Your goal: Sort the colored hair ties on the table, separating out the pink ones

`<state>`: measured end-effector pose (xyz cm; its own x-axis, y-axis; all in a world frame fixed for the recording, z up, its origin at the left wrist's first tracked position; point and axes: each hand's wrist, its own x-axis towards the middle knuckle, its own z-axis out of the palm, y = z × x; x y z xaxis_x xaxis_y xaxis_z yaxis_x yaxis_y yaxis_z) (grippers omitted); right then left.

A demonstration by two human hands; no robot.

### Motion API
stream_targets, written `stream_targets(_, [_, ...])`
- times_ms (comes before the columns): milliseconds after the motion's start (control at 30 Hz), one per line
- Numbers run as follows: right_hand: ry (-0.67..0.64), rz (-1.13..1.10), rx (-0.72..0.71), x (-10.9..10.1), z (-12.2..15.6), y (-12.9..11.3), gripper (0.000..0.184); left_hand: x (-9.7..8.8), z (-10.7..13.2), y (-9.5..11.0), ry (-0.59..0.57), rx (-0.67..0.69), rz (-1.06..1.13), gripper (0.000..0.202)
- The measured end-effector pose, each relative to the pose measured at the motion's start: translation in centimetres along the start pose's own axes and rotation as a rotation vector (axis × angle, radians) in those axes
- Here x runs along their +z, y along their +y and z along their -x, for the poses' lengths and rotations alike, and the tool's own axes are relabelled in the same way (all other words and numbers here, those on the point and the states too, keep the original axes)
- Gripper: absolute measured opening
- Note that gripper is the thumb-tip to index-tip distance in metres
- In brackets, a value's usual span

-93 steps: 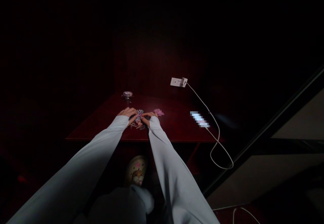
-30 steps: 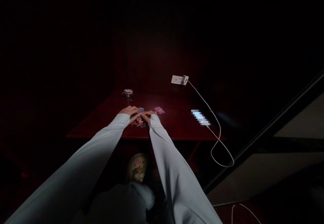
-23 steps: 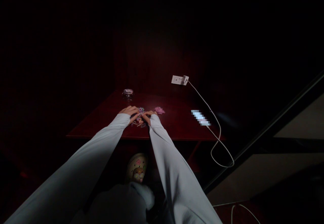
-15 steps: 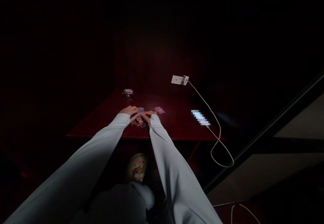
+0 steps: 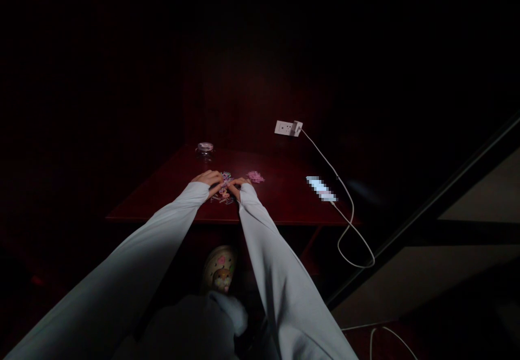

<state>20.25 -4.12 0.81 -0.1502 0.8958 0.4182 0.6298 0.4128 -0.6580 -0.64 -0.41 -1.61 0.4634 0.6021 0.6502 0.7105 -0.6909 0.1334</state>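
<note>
On the dark red table (image 5: 162,200) lies a loose pile of small multicoloured pieces (image 5: 223,197), too small to name for sure. Over its left side is my left hand (image 5: 209,178), fingers bent and closed toward the middle. My right hand (image 5: 238,186) comes in from the right with its fingers pinched. The fingertips of both hands nearly meet above the pile, at a tiny pinkish piece I cannot make out. Just beyond my right hand sits a separate heap of small pink pieces (image 5: 255,177).
A clear round jar with a lid (image 5: 205,151) stands at the back left. A lit phone (image 5: 322,188) lies at the right, its white cable (image 5: 352,208) looping past the table edge to a wall socket (image 5: 283,128). Below the table is a clog shoe (image 5: 219,268).
</note>
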Motion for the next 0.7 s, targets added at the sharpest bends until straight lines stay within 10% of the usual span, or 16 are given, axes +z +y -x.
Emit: stream_targets(700, [-0.054,-0.013,0.021,-0.27,-0.26,-0.51,0.033,0.49,-0.20,-0.67,0.001,-0.018,-0.006,0.034])
